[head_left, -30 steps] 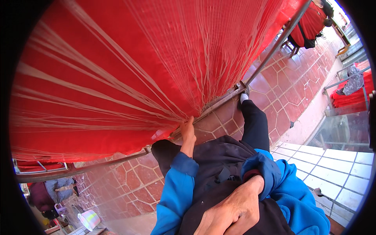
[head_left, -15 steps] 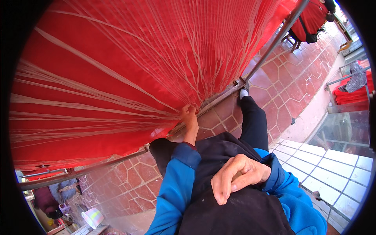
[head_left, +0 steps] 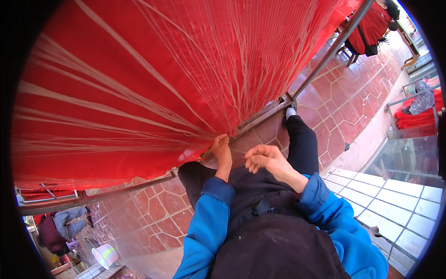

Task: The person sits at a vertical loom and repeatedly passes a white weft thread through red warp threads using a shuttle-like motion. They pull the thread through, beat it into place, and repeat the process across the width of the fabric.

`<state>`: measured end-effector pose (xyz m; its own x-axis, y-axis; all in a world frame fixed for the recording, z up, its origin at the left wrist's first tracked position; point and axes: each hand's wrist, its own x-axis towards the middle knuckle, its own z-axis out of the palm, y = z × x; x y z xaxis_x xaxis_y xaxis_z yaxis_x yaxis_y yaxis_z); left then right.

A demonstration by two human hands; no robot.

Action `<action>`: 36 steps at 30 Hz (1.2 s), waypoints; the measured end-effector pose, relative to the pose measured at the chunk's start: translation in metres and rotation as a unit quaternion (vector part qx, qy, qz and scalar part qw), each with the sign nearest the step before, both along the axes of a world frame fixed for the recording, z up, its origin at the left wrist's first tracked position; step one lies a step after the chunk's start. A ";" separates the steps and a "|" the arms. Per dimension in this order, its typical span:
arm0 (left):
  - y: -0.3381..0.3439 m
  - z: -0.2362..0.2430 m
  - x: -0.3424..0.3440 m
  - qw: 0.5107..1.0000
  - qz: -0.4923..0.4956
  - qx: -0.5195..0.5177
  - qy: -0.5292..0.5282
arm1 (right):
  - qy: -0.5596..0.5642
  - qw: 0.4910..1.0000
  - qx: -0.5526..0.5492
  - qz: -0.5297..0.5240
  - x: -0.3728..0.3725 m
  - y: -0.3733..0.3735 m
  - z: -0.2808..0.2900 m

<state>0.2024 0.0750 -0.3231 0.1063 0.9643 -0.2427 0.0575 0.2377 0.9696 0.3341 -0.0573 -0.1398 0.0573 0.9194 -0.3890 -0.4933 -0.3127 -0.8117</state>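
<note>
A large red cloth (head_left: 139,93) is stretched over a frame in front of me. Many pale threads (head_left: 153,104) fan across it and gather near its close edge. At that gathering point my left hand (head_left: 221,148) is closed with its fingertips on the threads. My right hand (head_left: 268,160) hovers over my lap, to the right of the left one and apart from the cloth. Its fingers are curled together; whatever they may hold is too small to make out.
A metal bar (head_left: 327,53) runs along the cloth's right side, and a frame rail (head_left: 116,191) along its near left edge. Red floor tiles (head_left: 158,211) lie below. One person (head_left: 371,28) sits far right, another (head_left: 60,228) far left, beside a pale bucket (head_left: 106,255).
My right hand has risen from my lap, up and to the left, toward the cloth's edge. The left hand stays at the gathered threads, a little lower.
</note>
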 end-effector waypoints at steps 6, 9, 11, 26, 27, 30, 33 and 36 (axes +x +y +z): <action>-0.026 0.004 -0.017 0.999 -0.045 -0.026 -0.007 | -0.271 0.960 -0.068 -0.021 -0.021 0.046 -0.101; -0.037 0.006 -0.019 0.996 -0.086 -0.018 0.015 | -0.349 0.933 -0.088 -0.030 -0.032 0.052 -0.131; -0.045 0.007 -0.019 0.992 -0.109 -0.018 0.056 | -0.367 0.923 -0.111 -0.047 -0.036 0.052 -0.139; -0.052 0.104 -0.021 0.980 -0.171 -0.029 -0.099 | -0.385 0.920 0.071 -0.018 -0.012 -0.017 -0.032; -0.054 0.118 -0.021 0.973 -0.183 -0.056 -0.128 | -0.391 0.915 0.094 0.016 -0.013 -0.021 -0.029; -0.057 0.157 -0.019 0.944 -0.198 -0.139 -0.224 | -0.419 0.883 0.177 0.115 -0.018 -0.028 -0.023; -0.056 0.189 -0.018 0.930 -0.219 -0.137 -0.260 | -0.428 0.862 0.183 0.198 -0.020 -0.031 -0.018; -0.058 0.215 -0.024 0.927 -0.220 -0.100 -0.287 | -0.449 0.848 0.135 0.246 -0.017 -0.031 -0.012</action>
